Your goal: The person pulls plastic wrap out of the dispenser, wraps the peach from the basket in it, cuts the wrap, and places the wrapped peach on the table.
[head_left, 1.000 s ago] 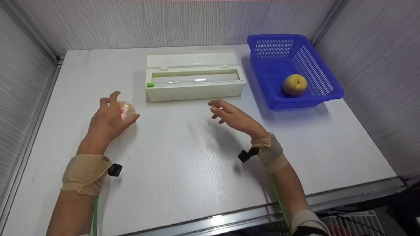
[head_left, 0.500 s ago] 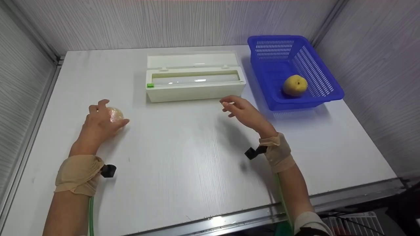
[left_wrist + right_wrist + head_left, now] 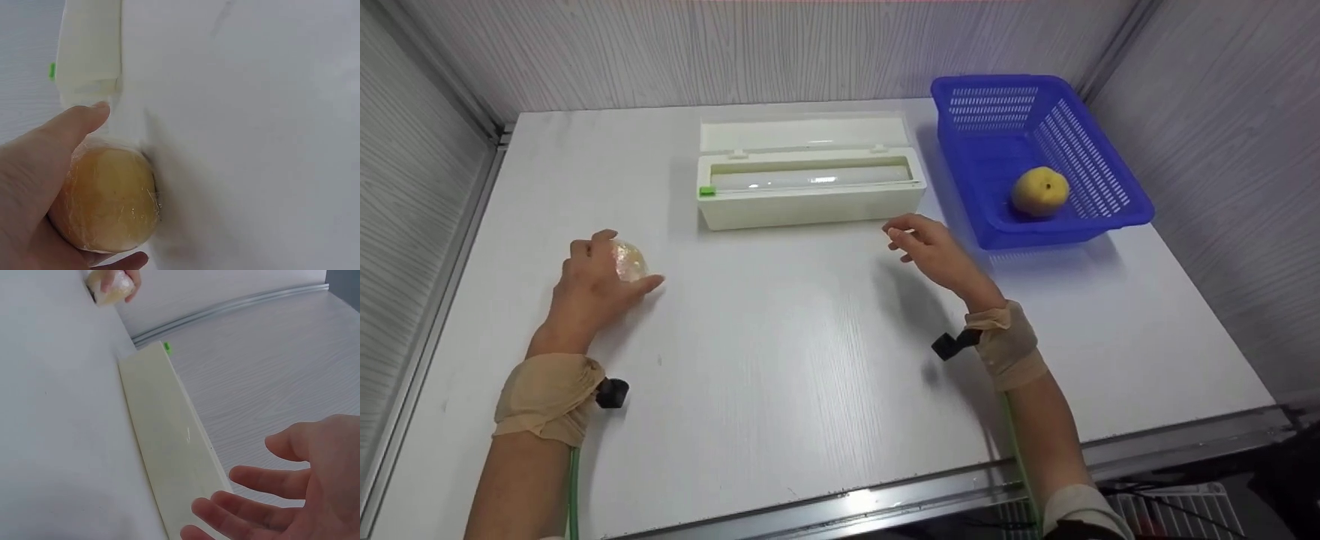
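Observation:
My left hand [image 3: 592, 281] curls its fingers and thumb round a round yellow fruit wrapped in cling film [image 3: 630, 261], at the left of the white table. In the left wrist view the wrapped fruit [image 3: 112, 199] shows its shiny, wrinkled film, and the palm hides its near side. My right hand [image 3: 934, 255] hovers in front of the right end of a cream cling film dispenser [image 3: 810, 210], its fingers loosely bent with nothing in them. The dispenser's lid [image 3: 802, 135] is tipped back, and the film roll [image 3: 810, 178] lies inside.
At the back right stands a blue plastic basket [image 3: 975, 180] holding one yellow fruit [image 3: 1040, 191]. A green slider [image 3: 706, 191] sits at the dispenser's left end. Pale wood-grain panels [image 3: 660, 52] enclose the table's back and sides, and a metal rail [image 3: 855, 506] runs along its front.
My left hand has moved left and slightly toward me with the wrapped fruit, then a little back to the right. The right hand has drifted to the right, toward the basket.

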Tool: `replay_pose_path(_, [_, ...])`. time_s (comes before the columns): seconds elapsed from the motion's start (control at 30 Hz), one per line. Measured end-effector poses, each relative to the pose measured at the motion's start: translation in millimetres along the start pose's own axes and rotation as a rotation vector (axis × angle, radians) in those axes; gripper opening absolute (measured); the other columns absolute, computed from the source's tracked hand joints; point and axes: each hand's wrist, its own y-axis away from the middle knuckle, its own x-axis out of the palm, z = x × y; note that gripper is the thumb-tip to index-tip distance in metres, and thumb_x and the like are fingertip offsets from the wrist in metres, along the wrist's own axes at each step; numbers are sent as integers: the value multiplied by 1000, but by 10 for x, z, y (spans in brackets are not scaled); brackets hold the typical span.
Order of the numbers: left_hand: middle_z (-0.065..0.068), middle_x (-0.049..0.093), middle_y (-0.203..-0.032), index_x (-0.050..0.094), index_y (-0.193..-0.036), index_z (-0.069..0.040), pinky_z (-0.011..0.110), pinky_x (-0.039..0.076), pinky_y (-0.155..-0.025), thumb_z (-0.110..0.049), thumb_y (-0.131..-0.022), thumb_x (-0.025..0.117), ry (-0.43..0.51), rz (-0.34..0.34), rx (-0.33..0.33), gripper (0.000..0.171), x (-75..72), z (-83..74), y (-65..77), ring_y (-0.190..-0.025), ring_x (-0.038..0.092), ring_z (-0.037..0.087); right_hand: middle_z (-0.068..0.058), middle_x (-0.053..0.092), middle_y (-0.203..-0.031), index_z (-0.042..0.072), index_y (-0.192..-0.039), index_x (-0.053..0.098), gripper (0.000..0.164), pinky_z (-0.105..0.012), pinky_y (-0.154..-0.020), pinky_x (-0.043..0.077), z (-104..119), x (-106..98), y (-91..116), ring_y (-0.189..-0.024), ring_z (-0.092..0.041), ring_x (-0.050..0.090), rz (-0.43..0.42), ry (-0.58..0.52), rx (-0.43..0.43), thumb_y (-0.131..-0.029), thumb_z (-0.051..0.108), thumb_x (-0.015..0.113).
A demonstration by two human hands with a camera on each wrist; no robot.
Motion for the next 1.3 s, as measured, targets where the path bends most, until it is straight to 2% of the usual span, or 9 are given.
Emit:
replay_pose_path(0.2, [42, 21, -146, 13, -155, -1, 75, 30, -99, -71, -82, 60, 21, 33, -73, 111, -54, -28, -69, -127, 30, 63, -24, 58, -125, -2, -126, 58, 32, -48, -90, 54, -32, -43, -46, -110, -38, 60, -26, 45, -10, -105, 18, 47])
replay_pose_path(0.33, [39, 22, -147, 19, -153, 0, 74, 20, -103, -70, -89, 49, 37, -69, -43, 99, -109, -130, -71, -134, 23, 60, -22, 62, -119, -3, -123, 61, 30, -44, -89, 53, -4, -119, -70, -108, -38, 60, -64, 112, -40, -104, 16, 49])
replay_pose_path(0.5, [32, 37, -138, 41, -139, 7, 62, 21, -111, -34, -98, 59, 18, -336, 203, 60, -130, -495, -163, -132, 33, 49, -22, 65, -117, -5, -116, 64, 25, -44, -94, 49, 83, -229, -173, -109, -33, 61, -150, 284, -140, -102, 11, 51])
replay_pose_path(0.6, [28, 46, -131, 49, -130, 8, 56, 27, -113, -16, -96, 62, -51, -399, 359, 44, -103, -785, -284, -128, 41, 44, -23, 65, -112, -7, -111, 65, 21, -45, -89, 50, 153, -271, -289, -103, -34, 62, -204, 408, -212, -100, 6, 51])
replay_pose_path(0.7, [28, 52, -126, 53, -125, 9, 55, 35, -110, -6, -95, 59, -118, -367, 469, 34, -56, -1043, -424, -123, 48, 44, -24, 63, -109, -7, -110, 65, 20, -46, -85, 51, 209, -300, -416, -99, -36, 62, -239, 536, -236, -98, 2, 51])
replay_pose_path(0.83, [29, 56, -123, 56, -123, 9, 56, 43, -102, 1, -95, 54, -222, -272, 538, 29, 11, -1282, -587, -119, 53, 45, -24, 62, -110, -6, -113, 64, 21, -49, -88, 51, 235, -335, -562, -102, -39, 61, -255, 694, -228, -97, -2, 50])
replay_pose_path(0.93, [27, 58, -123, 56, -122, 7, 55, 47, -97, 3, -97, 51, -297, -224, 542, 26, 54, -1396, -684, -118, 55, 44, -25, 63, -108, -7, -112, 65, 21, -50, -88, 53, 218, -348, -661, -102, -40, 63, -264, 807, -242, -96, -3, 52])
replay_pose_path(1.1, [27, 62, -117, 60, -117, 9, 54, 53, -88, 3, -99, 50, -386, -204, 550, 22, 148, -1505, -794, -109, 61, 43, -26, 63, -104, -10, -109, 64, 20, -53, -81, 55, 165, -338, -790, -94, -42, 65, -246, 980, -234, -95, -4, 51])
replay_pose_path(1.3, [26, 61, -114, 60, -115, 9, 52, 56, -81, 6, -95, 55, -476, -150, 531, 20, 267, -1567, -873, -105, 62, 41, -29, 63, -107, -12, -109, 64, 23, -54, -84, 54, 93, -315, -911, -98, -45, 62, -184, 1064, -237, -91, -9, 50])
